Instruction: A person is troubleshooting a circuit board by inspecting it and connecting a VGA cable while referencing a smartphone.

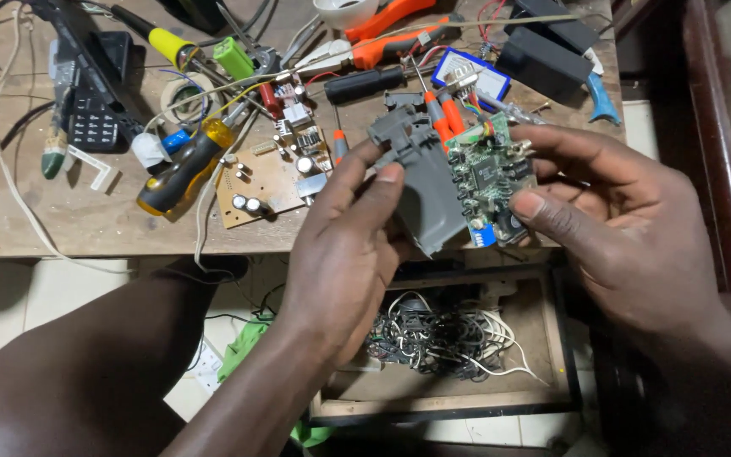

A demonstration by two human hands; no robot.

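Observation:
Both my hands hold one assembly above the bench's front edge. My left hand grips a grey plastic housing with thumb and fingers on its left side. My right hand pinches a green circuit board that sits against the housing's right side. Red and orange wires run from the board's top toward the bench.
The wooden bench carries a brown circuit board, a yellow-and-black screwdriver, orange pliers, a black handset, a black adapter box and white cables. Below, an open drawer holds tangled wires.

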